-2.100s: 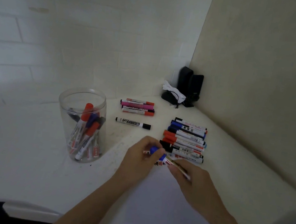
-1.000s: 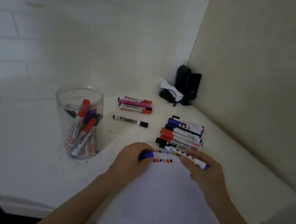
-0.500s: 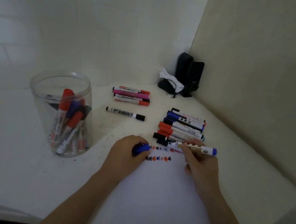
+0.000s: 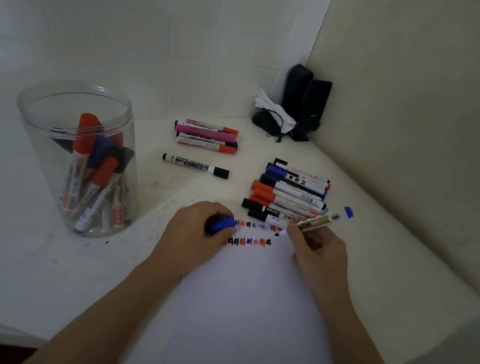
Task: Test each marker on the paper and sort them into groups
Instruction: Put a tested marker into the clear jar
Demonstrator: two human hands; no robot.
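My right hand [image 4: 316,250] grips an uncapped blue marker [image 4: 319,221], its tip down on the white paper [image 4: 247,305] at the end of two rows of coloured test marks [image 4: 251,240]. My left hand [image 4: 192,233] rests on the paper's left edge and holds the blue cap [image 4: 221,223]. A row of several sorted markers [image 4: 289,193] lies just beyond the paper. A smaller group with a pink marker [image 4: 206,136] lies further back, and a single black marker [image 4: 195,165] lies before it. A clear jar [image 4: 75,157] on the left holds several more markers.
Two black speakers [image 4: 305,103] with a cable and a crumpled white tissue [image 4: 274,110] stand in the far corner. Walls close the white desk at the back and right. The desk's front edge runs below my forearms.
My right hand turned the blue marker from lying sideways to tip-down on the paper beside the test marks. My left hand stayed on the paper with the cap. The view came closer.
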